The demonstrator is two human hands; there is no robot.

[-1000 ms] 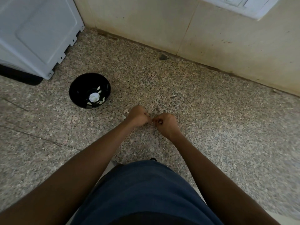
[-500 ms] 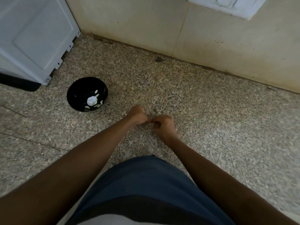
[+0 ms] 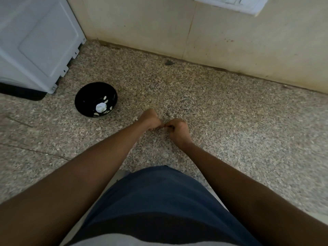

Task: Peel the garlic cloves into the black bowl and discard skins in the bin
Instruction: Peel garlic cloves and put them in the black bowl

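Very little has changed over the last second: the left hand (image 3: 150, 119) and the right hand (image 3: 177, 129) were knuckle to knuckle over the floor (image 3: 230, 121) then, and they are the same now, in much the same spot. The view has only drifted slightly. My reading is that one clove is being worked all this while and its skin has not come free, so the peeling step is in hand, not finished.

Both hands have their fingers curled tight, meeting at the tips, where they seem to pinch something small between them. That would be the garlic clove, but it is hidden inside the fingers, so I cannot tell which way it points or how its long axis lies.

The black bowl (image 3: 83, 102) stands on the floor to the left and a little farther off, well apart from the hands, near the corner of a white appliance (image 3: 35, 41). Inside it lie a white garlic bulb (image 3: 101, 107) and several pale peeled cloves (image 3: 97, 114) around it. No bin shows in this view.
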